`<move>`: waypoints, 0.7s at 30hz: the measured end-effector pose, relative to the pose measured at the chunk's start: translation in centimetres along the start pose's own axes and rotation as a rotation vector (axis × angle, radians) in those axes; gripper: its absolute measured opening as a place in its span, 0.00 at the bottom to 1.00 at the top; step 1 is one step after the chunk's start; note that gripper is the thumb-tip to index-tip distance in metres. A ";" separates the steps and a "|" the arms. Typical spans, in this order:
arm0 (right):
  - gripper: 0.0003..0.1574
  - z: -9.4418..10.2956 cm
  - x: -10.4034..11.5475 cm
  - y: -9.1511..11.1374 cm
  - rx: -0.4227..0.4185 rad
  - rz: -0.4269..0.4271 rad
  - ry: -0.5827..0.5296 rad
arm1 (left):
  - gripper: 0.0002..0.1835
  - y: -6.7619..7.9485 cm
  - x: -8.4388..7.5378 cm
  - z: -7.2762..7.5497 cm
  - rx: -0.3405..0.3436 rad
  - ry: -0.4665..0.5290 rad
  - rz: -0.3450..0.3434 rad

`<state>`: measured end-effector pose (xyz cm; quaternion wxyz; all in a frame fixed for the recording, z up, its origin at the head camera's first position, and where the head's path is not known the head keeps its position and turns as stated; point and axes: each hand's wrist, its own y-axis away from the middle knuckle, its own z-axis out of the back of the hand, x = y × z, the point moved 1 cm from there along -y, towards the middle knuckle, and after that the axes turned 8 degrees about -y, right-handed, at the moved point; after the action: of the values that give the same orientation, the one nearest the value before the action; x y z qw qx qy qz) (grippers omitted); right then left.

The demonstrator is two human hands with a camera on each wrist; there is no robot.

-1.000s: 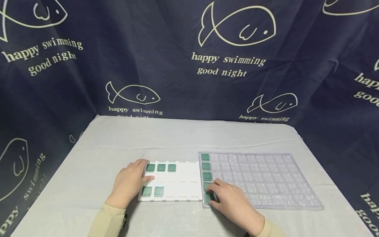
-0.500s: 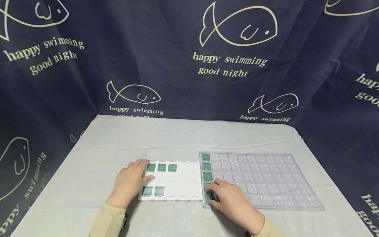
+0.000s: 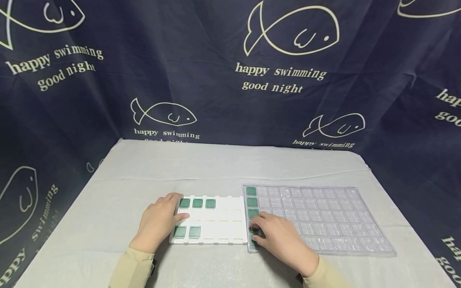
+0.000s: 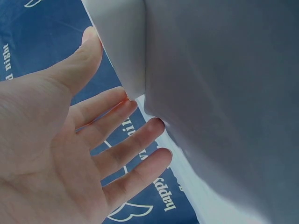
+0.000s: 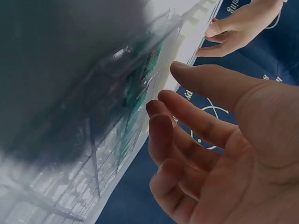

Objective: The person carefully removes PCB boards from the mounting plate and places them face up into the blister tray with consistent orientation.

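Observation:
My left hand [image 3: 159, 221] rests at the left end of a white tray [image 3: 221, 228], its thumb on the top face. In the left wrist view, the fingers [image 4: 135, 144] are spread and nearly straight. Three green square chip-like pieces lie in the tray's far row, including a middle piece [image 3: 197, 203]; two more lie in the near row, one being a chip-like piece [image 3: 195, 231]. My right hand [image 3: 282, 240] is over the left column of a clear compartment tray [image 3: 324, 218], partly covering its near green pieces. The right wrist view shows its thumb and forefinger apart, holding nothing visible.
Several green pieces, including a far corner piece [image 3: 251, 191], fill the clear tray's left column; its other compartments look bare. Both trays lie side by side on a white cloth-covered table [image 3: 223, 164]. A dark blue fish-print curtain [image 3: 216, 80] surrounds the back and sides.
My right hand has shifted slightly away from the near edge, from the nearest green piece toward the one beyond it. My left hand stays on the white tray. The whole view drifts slightly.

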<state>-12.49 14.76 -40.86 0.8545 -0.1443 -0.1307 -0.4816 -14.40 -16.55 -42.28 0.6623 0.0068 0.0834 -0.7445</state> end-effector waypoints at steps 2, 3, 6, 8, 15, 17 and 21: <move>0.14 0.1 0.1 -0.4 0.008 -0.003 -0.001 | 0.34 0.0 0.0 0.0 -0.002 0.000 -0.004; 0.14 0.1 0.2 -0.5 0.014 -0.007 -0.004 | 0.34 0.0 0.0 0.0 -0.003 0.000 -0.005; 0.14 0.1 0.3 -1.0 0.024 -0.012 -0.003 | 0.34 0.0 0.0 -0.1 -0.006 -0.002 -0.006; 0.14 0.2 0.5 -1.3 0.023 -0.006 -0.008 | 0.34 0.0 0.0 -0.2 -0.008 -0.002 -0.006; 0.11 0.3 0.7 -2.3 0.017 0.025 -0.012 | 0.33 0.0 0.1 -0.2 -0.013 -0.010 -0.004; 0.11 0.3 0.8 -2.5 0.021 0.020 -0.021 | 0.34 0.0 0.1 -0.1 -0.013 -0.010 -0.004; 0.11 0.1 0.8 -3.0 0.033 0.006 -0.030 | 0.34 0.0 0.0 0.0 -0.009 -0.006 -0.003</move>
<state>-14.71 12.69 -40.08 0.8561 -0.1380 -0.1509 -0.4746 -14.39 -16.57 -42.33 0.6615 0.0012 0.0848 -0.7452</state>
